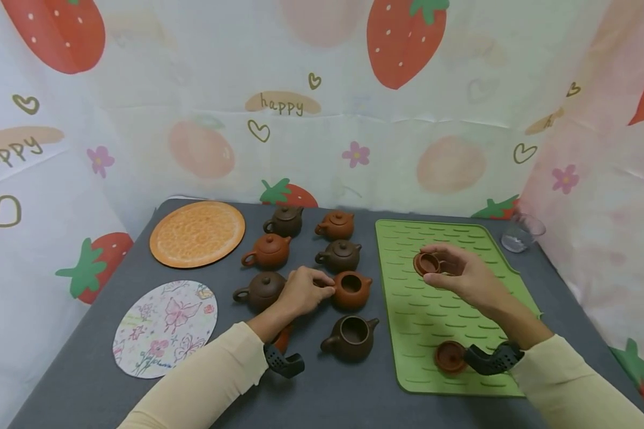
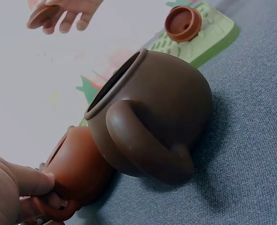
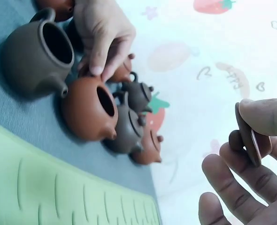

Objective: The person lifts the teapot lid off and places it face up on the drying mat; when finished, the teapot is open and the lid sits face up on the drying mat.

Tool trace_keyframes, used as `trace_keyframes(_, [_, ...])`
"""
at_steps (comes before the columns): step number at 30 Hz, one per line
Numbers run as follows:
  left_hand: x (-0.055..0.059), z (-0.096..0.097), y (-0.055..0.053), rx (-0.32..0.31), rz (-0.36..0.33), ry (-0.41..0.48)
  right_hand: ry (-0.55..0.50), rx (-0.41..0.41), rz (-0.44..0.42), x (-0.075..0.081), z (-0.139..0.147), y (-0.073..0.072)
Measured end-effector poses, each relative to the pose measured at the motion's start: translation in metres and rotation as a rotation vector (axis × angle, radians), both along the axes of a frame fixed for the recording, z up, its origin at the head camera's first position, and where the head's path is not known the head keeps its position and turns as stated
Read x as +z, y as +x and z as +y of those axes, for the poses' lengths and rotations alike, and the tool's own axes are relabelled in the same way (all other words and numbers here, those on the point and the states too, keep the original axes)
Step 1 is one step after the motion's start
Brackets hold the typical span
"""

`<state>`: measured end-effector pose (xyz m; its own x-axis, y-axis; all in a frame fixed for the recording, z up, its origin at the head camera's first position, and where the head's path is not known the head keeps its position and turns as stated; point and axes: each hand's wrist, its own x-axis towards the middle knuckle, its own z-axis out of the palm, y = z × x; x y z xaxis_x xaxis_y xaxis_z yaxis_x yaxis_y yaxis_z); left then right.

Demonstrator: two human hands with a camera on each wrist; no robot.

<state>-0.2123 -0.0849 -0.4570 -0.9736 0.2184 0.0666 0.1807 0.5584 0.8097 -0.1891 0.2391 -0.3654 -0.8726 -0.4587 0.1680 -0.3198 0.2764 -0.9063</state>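
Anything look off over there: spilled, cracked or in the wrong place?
One mismatch: the near dark pot stands open, yet the held lid, in the right hand, and the other lid, upside down on the mat, both look reddish; no loose dark lid shows. No spill or crack is visible.

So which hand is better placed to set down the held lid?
Right hand, probably: it holds the lid over the green mat, while the left hand pinches the handle of the open orange teapot.
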Motion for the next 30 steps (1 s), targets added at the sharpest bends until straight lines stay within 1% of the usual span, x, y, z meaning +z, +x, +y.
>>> trace_keyframes(6, [0.000,0.000,0.000,0.008,-0.010,-0.007,0.032,-0.024,0.018,0.004,0.017,0.007])
trace_keyframes(9, [0.001,0.000,0.000,0.006,-0.011,-0.003,0.059,-0.046,0.043,0.005,0.024,0.009])
trace_keyframes(13, [0.001,0.000,0.000,-0.002,-0.013,0.012,0.099,-0.067,0.084,0.005,0.034,0.012])
trace_keyframes(16, [0.001,0.000,0.000,-0.005,-0.015,0.020,0.120,-0.075,0.089,0.004,0.041,0.014])
trace_keyframes(23, [0.003,0.000,0.001,0.004,-0.018,0.017,0.175,-0.095,0.058,-0.002,0.054,0.017])
trace_keyframes(27, [0.003,0.001,0.001,0.008,-0.021,0.017,0.184,-0.098,0.010,-0.006,0.060,0.019])
trace_keyframes(30, [0.002,0.001,0.001,0.009,-0.020,0.018,0.216,-0.102,-0.021,-0.009,0.065,0.019])
